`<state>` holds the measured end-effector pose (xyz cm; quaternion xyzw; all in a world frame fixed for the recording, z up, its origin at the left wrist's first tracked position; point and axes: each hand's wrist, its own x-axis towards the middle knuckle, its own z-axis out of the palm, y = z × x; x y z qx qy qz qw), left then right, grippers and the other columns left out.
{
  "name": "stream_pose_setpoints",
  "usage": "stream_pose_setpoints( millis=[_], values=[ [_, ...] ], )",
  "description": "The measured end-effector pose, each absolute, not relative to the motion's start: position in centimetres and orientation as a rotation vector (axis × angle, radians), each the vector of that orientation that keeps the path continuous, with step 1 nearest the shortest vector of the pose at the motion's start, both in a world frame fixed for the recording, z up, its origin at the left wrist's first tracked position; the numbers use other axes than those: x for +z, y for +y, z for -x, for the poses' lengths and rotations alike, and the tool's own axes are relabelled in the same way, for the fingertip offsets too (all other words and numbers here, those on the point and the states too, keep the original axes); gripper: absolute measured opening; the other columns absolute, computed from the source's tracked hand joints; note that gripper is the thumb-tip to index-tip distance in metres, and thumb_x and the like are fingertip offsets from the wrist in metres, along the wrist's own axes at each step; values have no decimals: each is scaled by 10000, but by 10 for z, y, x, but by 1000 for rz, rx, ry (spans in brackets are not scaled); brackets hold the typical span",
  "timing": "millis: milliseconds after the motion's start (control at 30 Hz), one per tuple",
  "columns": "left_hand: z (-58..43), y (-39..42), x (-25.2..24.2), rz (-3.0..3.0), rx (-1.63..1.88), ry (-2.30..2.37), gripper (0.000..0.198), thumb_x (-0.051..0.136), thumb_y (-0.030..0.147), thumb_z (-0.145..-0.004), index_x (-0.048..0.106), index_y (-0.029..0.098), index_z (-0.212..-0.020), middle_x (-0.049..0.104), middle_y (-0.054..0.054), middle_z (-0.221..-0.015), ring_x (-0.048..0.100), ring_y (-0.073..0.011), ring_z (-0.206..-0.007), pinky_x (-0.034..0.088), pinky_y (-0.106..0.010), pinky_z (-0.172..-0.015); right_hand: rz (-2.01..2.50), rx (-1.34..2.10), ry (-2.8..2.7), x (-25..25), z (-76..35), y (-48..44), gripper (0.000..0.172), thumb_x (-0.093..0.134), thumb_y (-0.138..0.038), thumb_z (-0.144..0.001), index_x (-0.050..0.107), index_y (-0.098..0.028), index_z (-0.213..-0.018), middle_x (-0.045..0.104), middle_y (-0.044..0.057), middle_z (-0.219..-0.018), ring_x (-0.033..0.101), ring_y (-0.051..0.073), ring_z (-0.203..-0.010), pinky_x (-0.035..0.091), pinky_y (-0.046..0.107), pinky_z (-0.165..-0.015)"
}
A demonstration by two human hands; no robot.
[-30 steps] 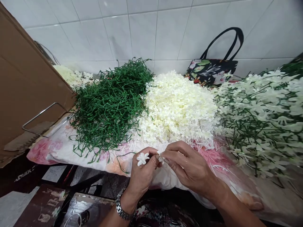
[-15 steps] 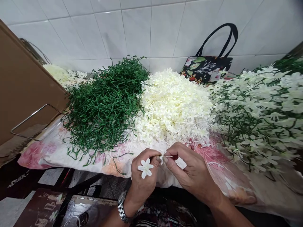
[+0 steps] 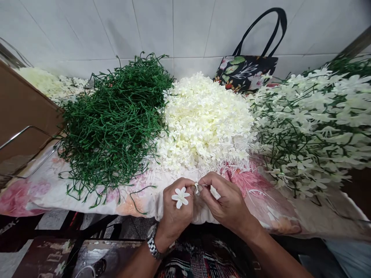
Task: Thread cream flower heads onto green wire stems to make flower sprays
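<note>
1. Wiry green stems [image 3: 116, 123], tangled heap, 10 o'clock from the hands.
2. Left hand [image 3: 177, 213] is curled, thumb and finger pinching a small white blossom [image 3: 197, 188] around 6 o'clock in view; a star-shaped flower [image 3: 180, 197] pokes out.
3. Fluffy creamy mound [image 3: 205, 123], 12 o'clock.
4. Right hand [image 3: 224, 199] angles in, fingertips pinching that blossom too.
5. Leggy white sprays [image 3: 313, 131], 2 o'clock.

Passage lies over the floral cloth [image 3: 55, 189] at lower left; green stems [image 3: 116, 119] at centre left, white blossoms [image 3: 205, 123] at centre and stemmed flowers [image 3: 313, 112] at right obstruct reach beyond.
</note>
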<state>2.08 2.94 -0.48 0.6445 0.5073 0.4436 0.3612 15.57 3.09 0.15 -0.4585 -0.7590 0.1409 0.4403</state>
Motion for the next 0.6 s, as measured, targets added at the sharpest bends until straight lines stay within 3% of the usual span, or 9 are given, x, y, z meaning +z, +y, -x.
stream_pose_setpoints(
  millis=[400, 600],
  values=[
    [-20, 29, -8, -1707, 1157, 1307, 166, 471, 86, -754, 592, 163, -670, 580, 6, -599, 523, -124, -564, 404, -222, -565, 1077, 429, -1889, -4, -158, 32, 120, 449, -103, -837, 514, -178, -769, 528, 1, -647, 528, 115, -587, 433, 236, -527],
    [-22, 27, -6, -1574, 1172, 1264, 147, 518, 191, -806, 611, 169, -694, 606, 13, -617, 543, -118, -578, 420, -208, -561, 1105, 488, -1833, 8, -166, 26, 80, 509, -163, -843, 549, -187, -778, 560, -12, -643, 532, 101, -578, 448, 220, -535]
  ],
)
